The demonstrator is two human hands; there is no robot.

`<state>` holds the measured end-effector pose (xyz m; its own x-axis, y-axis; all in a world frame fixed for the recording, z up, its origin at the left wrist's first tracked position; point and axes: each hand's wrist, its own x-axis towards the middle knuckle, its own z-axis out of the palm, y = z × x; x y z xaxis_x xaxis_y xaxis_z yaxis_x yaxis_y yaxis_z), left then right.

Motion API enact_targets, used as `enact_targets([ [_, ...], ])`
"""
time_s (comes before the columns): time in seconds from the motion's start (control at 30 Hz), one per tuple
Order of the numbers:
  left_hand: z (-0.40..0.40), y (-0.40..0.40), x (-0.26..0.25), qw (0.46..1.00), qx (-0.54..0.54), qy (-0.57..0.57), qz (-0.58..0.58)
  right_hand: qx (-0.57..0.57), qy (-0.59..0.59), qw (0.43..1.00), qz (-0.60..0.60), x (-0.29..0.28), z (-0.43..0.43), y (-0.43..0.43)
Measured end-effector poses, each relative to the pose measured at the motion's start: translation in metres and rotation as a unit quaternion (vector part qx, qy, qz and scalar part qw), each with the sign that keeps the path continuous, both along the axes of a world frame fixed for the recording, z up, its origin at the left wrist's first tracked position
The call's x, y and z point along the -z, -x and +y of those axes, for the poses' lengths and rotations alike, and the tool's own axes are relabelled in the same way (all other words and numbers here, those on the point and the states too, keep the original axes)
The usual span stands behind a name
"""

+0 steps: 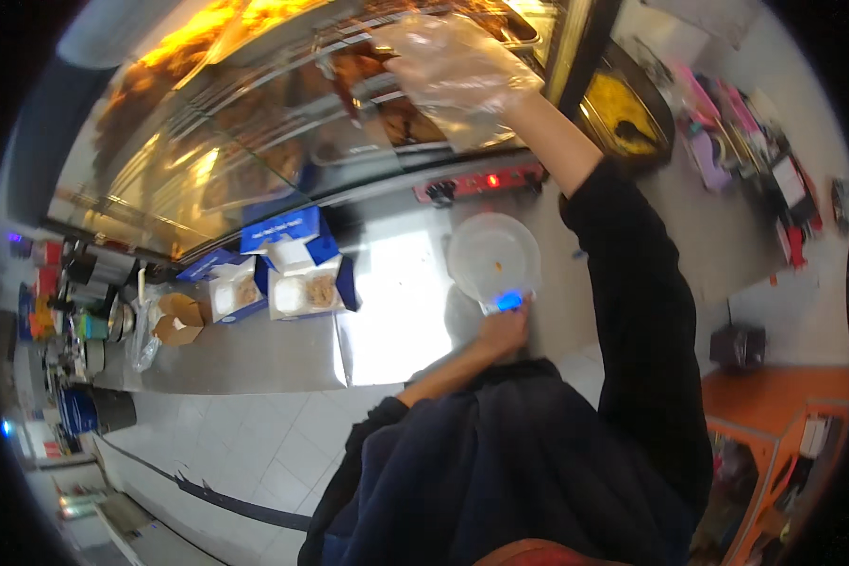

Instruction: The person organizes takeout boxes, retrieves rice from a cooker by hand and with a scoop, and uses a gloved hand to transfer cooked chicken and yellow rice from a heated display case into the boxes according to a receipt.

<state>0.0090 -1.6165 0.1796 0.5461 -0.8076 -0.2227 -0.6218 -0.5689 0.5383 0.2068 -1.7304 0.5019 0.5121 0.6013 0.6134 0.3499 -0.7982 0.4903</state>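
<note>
My right hand [453, 67], in a clear plastic glove, reaches up into a lit glass food display case [255, 159]. Motion blur and the glove hide whether its fingers hold anything; brown food [357, 71] lies by the fingertips. Below, my left hand [507, 331] is at the near edge of a round translucent bowl [494, 247], beside a glowing blue panel [509, 301] that looks like a scale's display. A small orange-brown bit [498, 267] is in the bowl. Whether the left fingers grip or only touch is unclear.
On the steel counter [276, 361], two open blue-and-white takeaway boxes [311, 286] hold white rice and brown food. Left of them are a brown paper container [179, 320] and a plastic bag [143, 332]. A red control strip [474, 185] fronts the case; a tray of yellow food [619, 106] stands right.
</note>
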Motion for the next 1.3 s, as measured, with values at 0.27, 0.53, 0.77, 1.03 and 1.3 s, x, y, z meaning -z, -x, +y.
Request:
enact_targets([
  [0.27, 0.054, 0.000, -0.008, 0.976, 0.022, 0.214, 0.035, 0.026, -0.129, 0.991, 0.040, -0.068, 0.029, -0.054],
  [0.53, 0.180, -0.002, -0.045, 0.956, -0.195, 0.202, 0.085, 0.172, -0.132, 0.938, 0.271, -0.101, 0.055, -0.211],
  [0.77, 0.264, 0.006, -0.044, 0.868, -0.397, 0.251, 0.162, 0.268, -0.108, 0.896, 0.337, -0.085, 0.047, -0.238],
  [1.03, 0.292, -0.039, -0.057, 0.896, -0.376, 0.216, 0.094, 0.307, -0.102, 0.891, 0.319, -0.078, 0.024, -0.215],
  [1.3, 0.319, -0.044, -0.055, 0.877, -0.414, 0.234, 0.065, 0.310, -0.100, 0.901, 0.287, -0.085, 0.003, -0.185],
])
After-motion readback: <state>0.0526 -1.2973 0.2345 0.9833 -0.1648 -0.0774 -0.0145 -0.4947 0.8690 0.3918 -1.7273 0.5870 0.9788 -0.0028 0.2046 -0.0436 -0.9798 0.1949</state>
